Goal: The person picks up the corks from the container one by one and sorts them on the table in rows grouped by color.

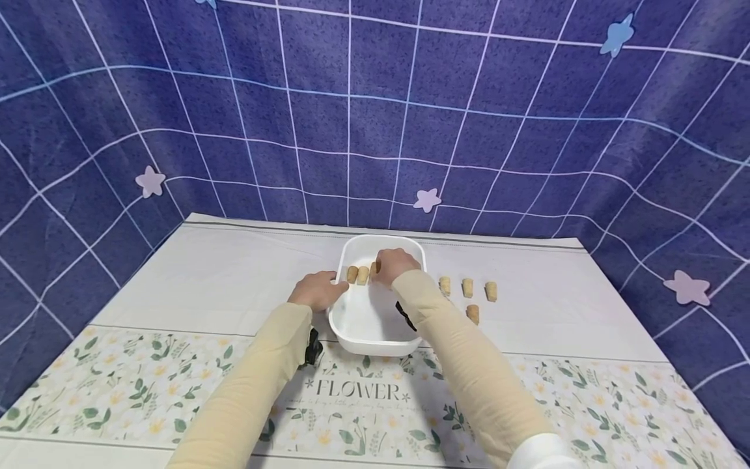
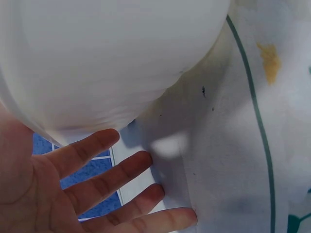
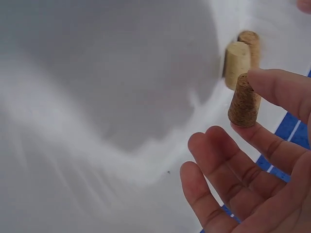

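Inside the white tub point(image 1: 375, 322), the right hand point(image 1: 396, 266) pinches a cork point(image 3: 244, 104), apparently placing it; gentle release should follow; left hand point(image 1: 318, 291) spread.

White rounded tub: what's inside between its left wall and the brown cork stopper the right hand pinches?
A brown tapered cork stopper and a pale tan cork stopper; the head view shows them.

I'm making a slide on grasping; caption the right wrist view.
Right hand pinching a brown cork in a white tub, two more corks nearby.
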Motion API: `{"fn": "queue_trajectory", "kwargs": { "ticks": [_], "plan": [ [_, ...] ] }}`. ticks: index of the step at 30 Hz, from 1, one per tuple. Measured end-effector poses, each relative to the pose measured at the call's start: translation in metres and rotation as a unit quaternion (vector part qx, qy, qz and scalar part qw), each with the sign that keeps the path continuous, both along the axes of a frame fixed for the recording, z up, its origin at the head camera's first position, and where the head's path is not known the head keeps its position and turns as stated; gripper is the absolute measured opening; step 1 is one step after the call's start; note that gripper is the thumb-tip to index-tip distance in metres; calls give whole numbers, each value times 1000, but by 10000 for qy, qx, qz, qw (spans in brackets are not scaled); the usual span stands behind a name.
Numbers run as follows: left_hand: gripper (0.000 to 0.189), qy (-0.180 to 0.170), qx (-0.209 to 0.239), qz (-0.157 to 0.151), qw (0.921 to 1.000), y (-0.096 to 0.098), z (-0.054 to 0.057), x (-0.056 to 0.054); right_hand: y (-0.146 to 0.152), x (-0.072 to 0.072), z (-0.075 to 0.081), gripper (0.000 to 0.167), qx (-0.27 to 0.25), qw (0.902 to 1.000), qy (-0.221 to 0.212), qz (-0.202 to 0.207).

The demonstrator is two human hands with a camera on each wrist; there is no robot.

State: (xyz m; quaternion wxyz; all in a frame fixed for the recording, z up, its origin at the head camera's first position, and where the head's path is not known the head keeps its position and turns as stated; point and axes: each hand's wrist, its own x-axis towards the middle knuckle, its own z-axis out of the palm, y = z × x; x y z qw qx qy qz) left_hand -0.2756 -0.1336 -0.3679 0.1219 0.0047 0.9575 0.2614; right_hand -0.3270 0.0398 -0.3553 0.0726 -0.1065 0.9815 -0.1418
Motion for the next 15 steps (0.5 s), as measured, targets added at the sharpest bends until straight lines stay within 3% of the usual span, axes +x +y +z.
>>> {"fn": "queue_trajectory", "kwargs": {
  "ticks": [15],
  "plan": [
    [61,-68,43,19,10000,1,3,2,15,7,26,21,-77,9994,231,232]
  ]
}}
